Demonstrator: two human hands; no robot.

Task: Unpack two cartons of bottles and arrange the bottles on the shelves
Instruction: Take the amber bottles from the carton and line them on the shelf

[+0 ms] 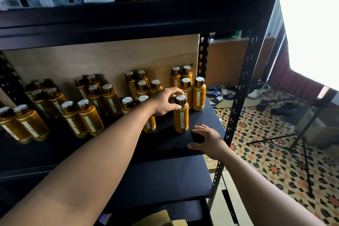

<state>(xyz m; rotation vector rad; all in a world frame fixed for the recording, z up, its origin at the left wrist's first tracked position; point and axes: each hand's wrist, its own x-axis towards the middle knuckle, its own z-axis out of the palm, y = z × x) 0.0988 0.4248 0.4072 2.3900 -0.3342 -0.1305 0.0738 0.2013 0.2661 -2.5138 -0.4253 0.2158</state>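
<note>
Gripping the cap (180, 98), the left hand (165, 102) holds an amber bottle (181, 120) upright.

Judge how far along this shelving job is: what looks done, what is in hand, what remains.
Done: many bottles already stand in paired rows on the shelf. In hand: the left hand grips the cap of a front bottle; the right hand rests open at the shelf edge. Left: a carton shows below, contents unseen, so the remaining count is unclear.
</note>
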